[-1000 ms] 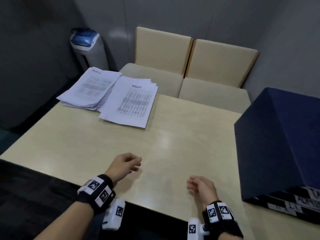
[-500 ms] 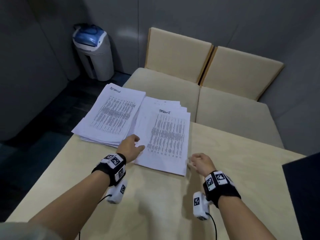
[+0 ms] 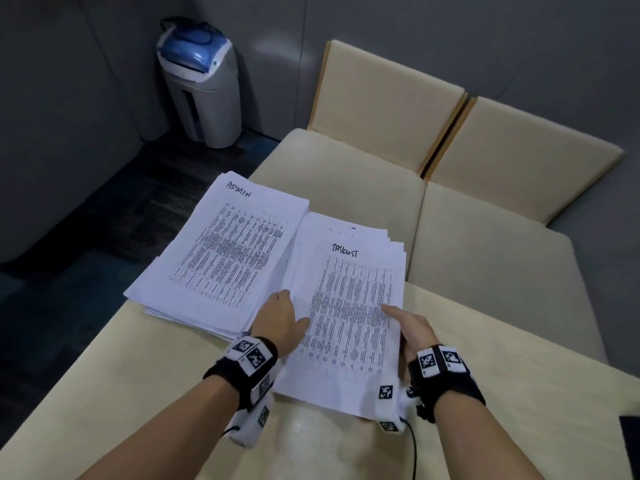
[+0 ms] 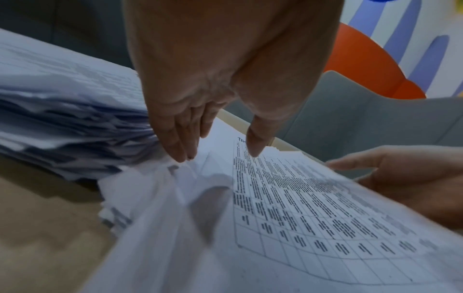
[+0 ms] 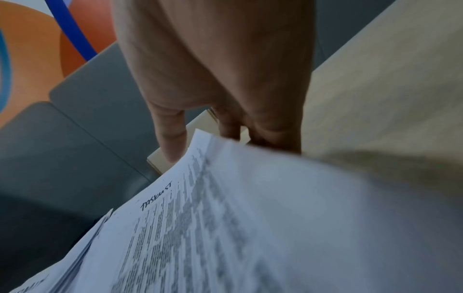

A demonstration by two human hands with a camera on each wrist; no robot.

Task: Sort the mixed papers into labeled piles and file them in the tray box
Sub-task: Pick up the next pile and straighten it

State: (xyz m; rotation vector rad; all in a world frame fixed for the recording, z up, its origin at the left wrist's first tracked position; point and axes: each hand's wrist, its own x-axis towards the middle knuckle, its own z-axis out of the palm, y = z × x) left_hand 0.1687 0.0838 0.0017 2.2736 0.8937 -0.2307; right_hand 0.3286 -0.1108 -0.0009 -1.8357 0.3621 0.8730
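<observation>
Two stacks of printed sheets lie at the far left of the table. The pile marked ADMIN (image 3: 225, 258) is on the left, and the pile marked TASKLIST (image 3: 349, 313) (image 4: 288, 208) (image 5: 200, 228) overlaps its right edge. My left hand (image 3: 282, 318) (image 4: 213, 150) holds the TASKLIST pile's left edge, thumb on the top sheet and fingers at the edge. My right hand (image 3: 408, 327) (image 5: 208, 142) grips its right edge, thumb on top and fingers underneath. A dark corner of the tray box (image 3: 631, 426) shows at the right border.
The pale wooden table (image 3: 138, 375) stretches towards me. Two beige chairs (image 3: 381, 98) (image 3: 519, 161) stand pushed against its far side. A grey and blue shredder bin (image 3: 202, 88) stands on the dark floor at the far left.
Both hands have reached forward from the table's near edge to the TASKLIST pile and taken hold of its two sides. The view has swung left, away from the box.
</observation>
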